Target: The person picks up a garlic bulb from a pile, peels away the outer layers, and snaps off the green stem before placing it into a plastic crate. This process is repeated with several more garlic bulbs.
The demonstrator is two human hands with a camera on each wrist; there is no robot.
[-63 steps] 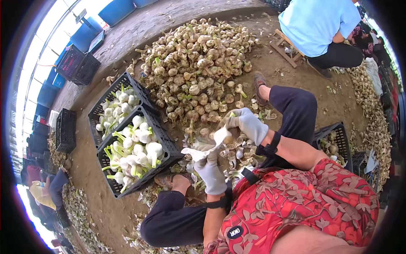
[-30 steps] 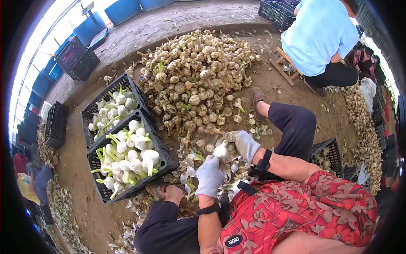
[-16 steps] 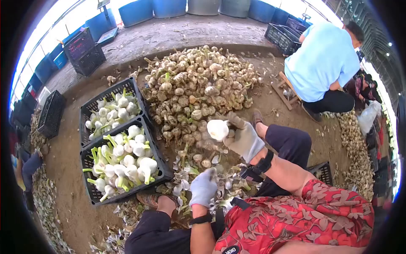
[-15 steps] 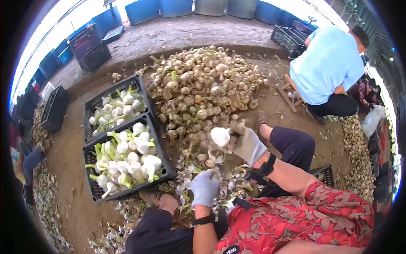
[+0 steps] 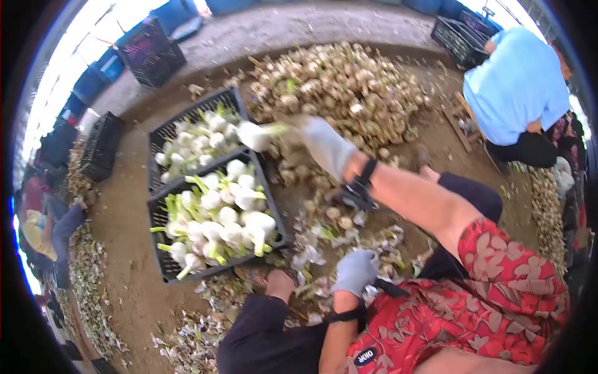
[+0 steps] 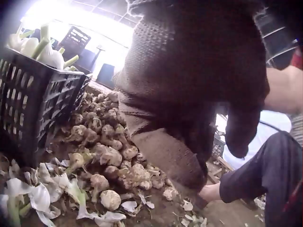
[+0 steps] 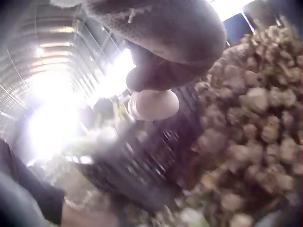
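Note:
In the head view my gloved right hand (image 5: pixel 325 147) grips a peeled white garlic bulb (image 5: pixel 254 136) by its green stem, beside the far black crate (image 5: pixel 157 163). The right wrist view shows the bulb (image 7: pixel 154 104) below the curled fingers of that hand (image 7: pixel 165 38). My gloved left hand (image 5: pixel 357 272) is low over the loose skins near my lap, its fingers bent, nothing visible in it. Up close in the left wrist view, that hand (image 6: pixel 189 80) is dark, fingers curled. White bulbs with green stems fill the near crate (image 5: pixel 163 258).
A heap of unpeeled garlic (image 5: pixel 349 81) lies beyond my hands. Skins (image 5: pixel 205 321) litter the ground around my feet. A person in a light blue shirt (image 5: pixel 517 87) sits at the right. More black crates (image 5: pixel 152 53) stand at the back left.
My right hand has moved left and away from my body, carrying the white bulb toward the far crate. My left hand stays low near my lap. The head view has shifted.

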